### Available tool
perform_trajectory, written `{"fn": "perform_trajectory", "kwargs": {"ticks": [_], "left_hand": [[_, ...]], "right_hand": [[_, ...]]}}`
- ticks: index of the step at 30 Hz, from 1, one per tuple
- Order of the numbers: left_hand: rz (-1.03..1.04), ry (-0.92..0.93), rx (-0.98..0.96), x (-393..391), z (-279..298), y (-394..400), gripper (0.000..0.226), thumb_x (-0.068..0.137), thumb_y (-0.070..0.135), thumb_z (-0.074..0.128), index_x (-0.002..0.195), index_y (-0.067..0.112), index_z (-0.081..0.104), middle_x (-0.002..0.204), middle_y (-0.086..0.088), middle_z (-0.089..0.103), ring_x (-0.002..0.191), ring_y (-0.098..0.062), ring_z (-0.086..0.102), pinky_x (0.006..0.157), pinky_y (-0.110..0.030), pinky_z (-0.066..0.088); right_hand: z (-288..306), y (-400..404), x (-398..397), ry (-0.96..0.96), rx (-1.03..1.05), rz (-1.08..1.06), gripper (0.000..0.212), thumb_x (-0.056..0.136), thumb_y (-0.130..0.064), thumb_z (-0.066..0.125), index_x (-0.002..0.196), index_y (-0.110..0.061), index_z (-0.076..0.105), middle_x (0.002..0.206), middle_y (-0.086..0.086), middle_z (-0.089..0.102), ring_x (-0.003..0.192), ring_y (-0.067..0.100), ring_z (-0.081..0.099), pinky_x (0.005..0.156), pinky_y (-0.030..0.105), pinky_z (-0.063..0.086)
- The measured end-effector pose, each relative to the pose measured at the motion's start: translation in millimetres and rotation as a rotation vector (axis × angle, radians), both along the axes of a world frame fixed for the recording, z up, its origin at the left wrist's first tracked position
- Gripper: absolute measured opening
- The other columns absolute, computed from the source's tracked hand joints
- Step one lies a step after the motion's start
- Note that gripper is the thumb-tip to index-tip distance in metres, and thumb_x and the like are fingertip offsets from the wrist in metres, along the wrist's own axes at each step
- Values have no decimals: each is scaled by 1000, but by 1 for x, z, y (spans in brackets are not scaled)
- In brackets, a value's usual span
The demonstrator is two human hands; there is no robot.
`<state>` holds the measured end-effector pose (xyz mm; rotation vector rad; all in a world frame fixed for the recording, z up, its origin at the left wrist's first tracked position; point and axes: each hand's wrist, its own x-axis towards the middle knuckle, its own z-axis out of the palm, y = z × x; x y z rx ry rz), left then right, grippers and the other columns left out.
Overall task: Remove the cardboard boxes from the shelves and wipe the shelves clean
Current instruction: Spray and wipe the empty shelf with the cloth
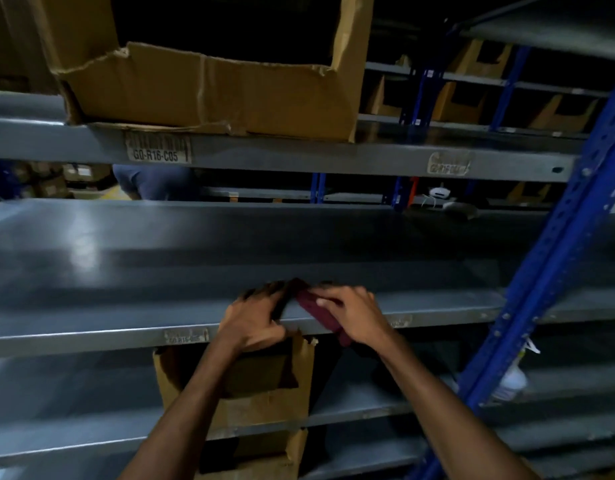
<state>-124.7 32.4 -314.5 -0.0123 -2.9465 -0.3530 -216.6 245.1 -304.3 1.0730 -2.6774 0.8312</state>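
At the front lip of the bare middle shelf [229,244], your left hand [254,318] and right hand [354,315] together grip a maroon cloth [319,311], bunching it. Wiping is under way; next, sweep it firmly across. Cardboard boxes [209,88] remain above and below.

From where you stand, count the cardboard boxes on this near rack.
3: a big torn box on the upper shelf, one box under the hands, another below it. More may be hidden.
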Motion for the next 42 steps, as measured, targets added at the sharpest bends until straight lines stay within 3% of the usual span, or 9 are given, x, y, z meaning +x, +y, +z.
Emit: {"fn": "perform_trajectory", "kwargs": {"ticks": [2, 4, 10, 13, 16, 22, 28, 34, 42], "left_hand": [[22, -11, -92, -1, -3, 5, 106, 71, 81, 51, 158, 39, 7, 166, 7, 13, 151, -20, 19, 122, -41, 17], [94, -47, -131, -4, -2, 18, 118, 65, 84, 54, 159, 34, 3, 167, 4, 8, 153, -20, 13, 124, -42, 10], [242, -199, -61, -41, 16, 96, 108, 71, 45, 64, 157, 10, 9, 162, -24, 11, 150, -40, 12, 123, -51, 11], [275, -195, -2, -60, 17, 127, 116, 62, 58, 61, 157, 14, 11, 160, -24, 17, 147, -44, 17, 122, -51, 15], [289, -67, -157, -62, -1, 137, 117, 65, 49, 70, 156, 2, 13, 161, -22, 19, 149, -34, 21, 122, -41, 20], [356, 42, -196, -62, -9, 150, 106, 63, 41, 70, 154, 7, 26, 158, -18, 30, 145, -32, 33, 116, -38, 28], [371, 0, -218, -63, -6, 148, 110, 62, 46, 63, 156, 11, 20, 162, -13, 24, 148, -30, 28, 118, -40, 24], [257, -70, -250, -95, -2, 195, 107, 74, 41, 67, 158, 8, 9, 165, -14, 13, 152, -27, 14, 122, -49, 15], [166, 0, -195, -98, -3, 198, 107, 72, 45, 66, 158, 12, 12, 164, -10, 19, 151, -28, 20, 123, -43, 17]], "right_hand": [[-2, 38, -4, 9, -23, 7, 29, 97, -35, 61, 125, -42, 67, 126, -21, 65, 121, -4, 55, 103, 23, 44], [-3, 61, -26, 21, -10, -112, 29, 96, -45, 59, 124, -43, 67, 125, -18, 67, 119, 4, 60, 100, 29, 47], [-1, 28, -49, -63, 111, -257, 36, 102, -39, 46, 132, -27, 61, 130, 14, 61, 116, 39, 55, 93, 40, 46], [-11, 53, -40, 18, 38, -56, 35, 99, -41, 49, 131, -39, 62, 130, -3, 66, 118, 28, 60, 96, 37, 49], [-17, 101, -53, 18, -48, 71, 33, 96, -49, 52, 127, -48, 62, 128, -21, 65, 121, 6, 59, 101, 33, 48], [-4, 110, -89, -22, 92, -195, 33, 100, -41, 49, 126, -29, 66, 122, 14, 66, 113, 40, 58, 91, 42, 48], [-22, 154, -74, 104, -143, 54, 30, 99, -37, 54, 126, -43, 64, 129, -17, 65, 120, 13, 61, 97, 35, 50], [-2, 140, -84, -5, 69, -252, 32, 101, -40, 47, 129, -36, 63, 123, 13, 64, 112, 38, 58, 91, 43, 49], [-23, 178, -80, 137, -80, -3, 31, 101, -33, 52, 129, -38, 64, 132, -13, 64, 125, 10, 56, 105, 31, 44]]}}
